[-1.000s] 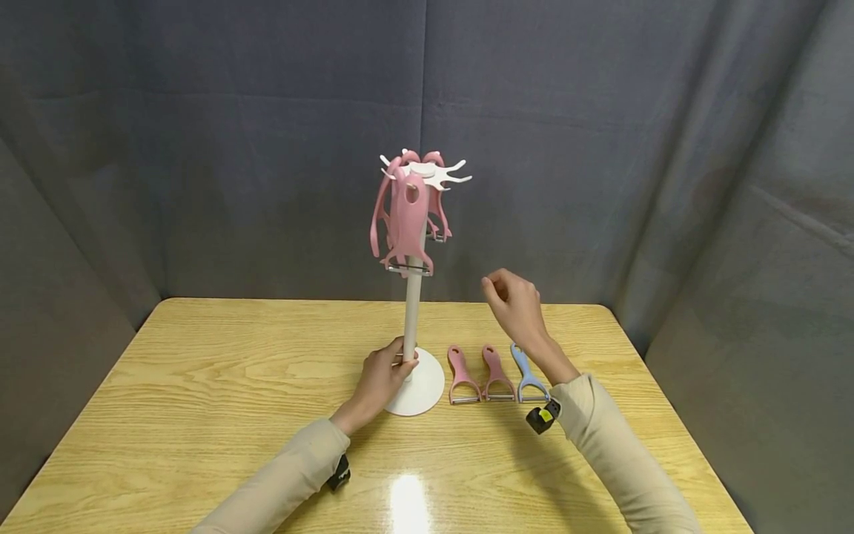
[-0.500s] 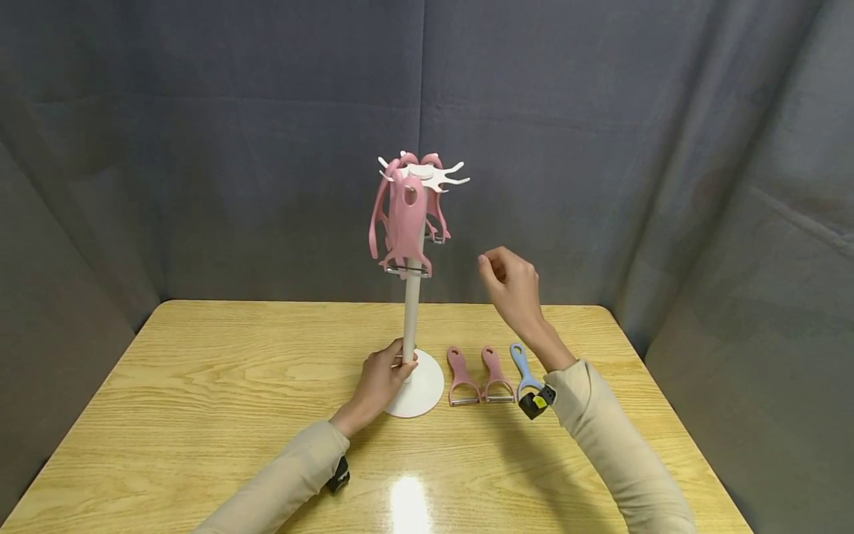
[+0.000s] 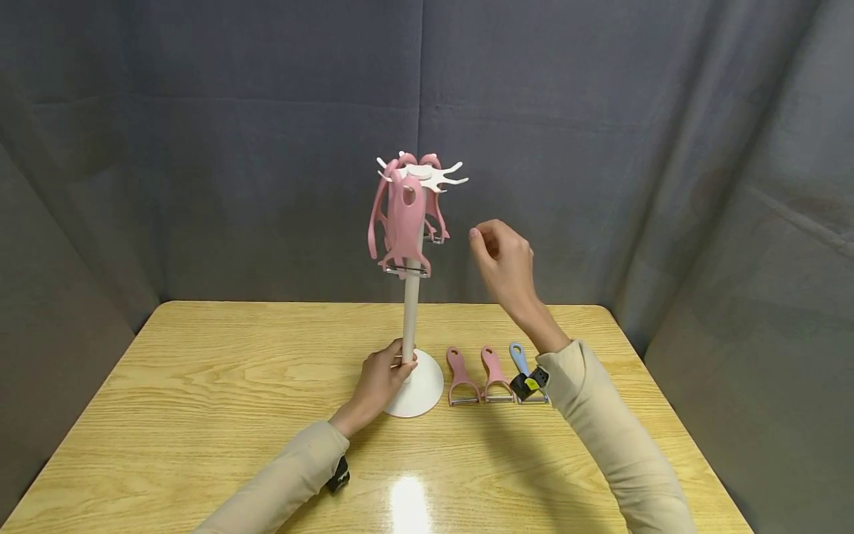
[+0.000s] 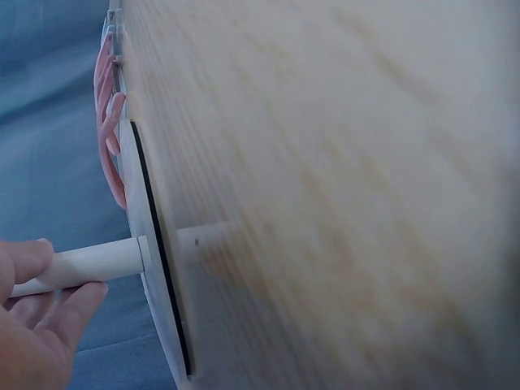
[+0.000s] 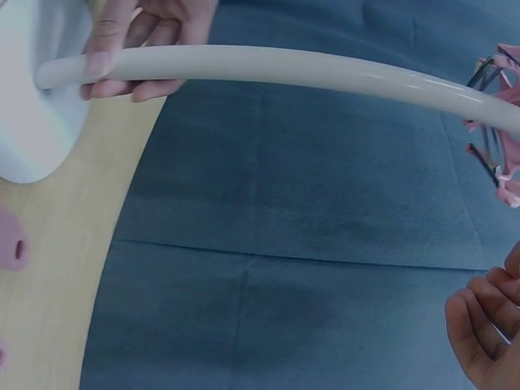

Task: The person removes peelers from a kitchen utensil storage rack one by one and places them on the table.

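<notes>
My left hand grips the white pole of an upright stand just above its round base. In the left wrist view, the fingers and thumb of the left hand wrap around the pole. Several pink peelers hang from the white hooked top, mostly at its left and front; hooks on the right are bare. My right hand is raised right of the pole, fingers curled, with nothing visible in it. The right wrist view shows this hand below the hanging peelers, apart from them.
Two pink peelers and a blue peeler lie in a row on the wooden table, right of the base. The right wrist camera partly covers the blue one. Grey curtains surround the table.
My right hand has risen and shifted slightly left, its fingers still curled. Its wrist camera now overlaps the blue peeler. The left hand keeps its grip on the pole, and the stand has barely moved.
</notes>
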Action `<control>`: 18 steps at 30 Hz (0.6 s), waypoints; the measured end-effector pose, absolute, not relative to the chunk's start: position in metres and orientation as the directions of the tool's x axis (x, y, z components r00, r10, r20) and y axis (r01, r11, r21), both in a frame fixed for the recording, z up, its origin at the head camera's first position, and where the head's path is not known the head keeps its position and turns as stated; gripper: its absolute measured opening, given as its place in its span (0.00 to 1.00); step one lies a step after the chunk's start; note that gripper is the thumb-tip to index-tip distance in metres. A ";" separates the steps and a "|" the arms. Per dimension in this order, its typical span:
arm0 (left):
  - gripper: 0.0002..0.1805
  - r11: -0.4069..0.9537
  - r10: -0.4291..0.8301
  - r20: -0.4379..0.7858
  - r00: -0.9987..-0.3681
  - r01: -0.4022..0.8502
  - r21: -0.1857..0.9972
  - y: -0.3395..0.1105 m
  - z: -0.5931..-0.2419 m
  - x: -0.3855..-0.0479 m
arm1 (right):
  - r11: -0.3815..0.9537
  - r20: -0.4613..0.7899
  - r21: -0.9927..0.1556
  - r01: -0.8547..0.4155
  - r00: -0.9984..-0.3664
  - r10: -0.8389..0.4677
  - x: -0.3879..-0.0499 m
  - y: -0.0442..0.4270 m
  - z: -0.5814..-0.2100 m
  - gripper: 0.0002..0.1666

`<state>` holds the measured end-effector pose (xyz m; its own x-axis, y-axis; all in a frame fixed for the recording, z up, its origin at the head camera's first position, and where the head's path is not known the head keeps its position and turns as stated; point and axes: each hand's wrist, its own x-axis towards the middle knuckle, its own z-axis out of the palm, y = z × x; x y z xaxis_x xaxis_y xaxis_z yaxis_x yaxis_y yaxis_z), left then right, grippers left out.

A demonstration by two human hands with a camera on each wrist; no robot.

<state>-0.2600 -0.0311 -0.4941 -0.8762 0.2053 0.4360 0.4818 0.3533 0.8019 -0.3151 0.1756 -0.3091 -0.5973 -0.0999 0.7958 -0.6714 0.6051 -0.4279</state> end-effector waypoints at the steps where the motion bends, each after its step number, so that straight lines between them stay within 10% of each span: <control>1: 0.13 0.355 0.202 0.436 -0.877 0.480 0.802 -0.031 -0.494 -0.260 | 0.598 0.800 -0.426 -0.679 -0.591 -0.101 -0.315 0.174 -0.307 0.10; 18: 0.13 0.352 0.219 0.416 -0.883 0.469 0.810 -0.031 -0.496 -0.261 | 0.432 0.814 -0.461 -0.775 -0.563 -0.143 -0.318 0.151 -0.281 0.11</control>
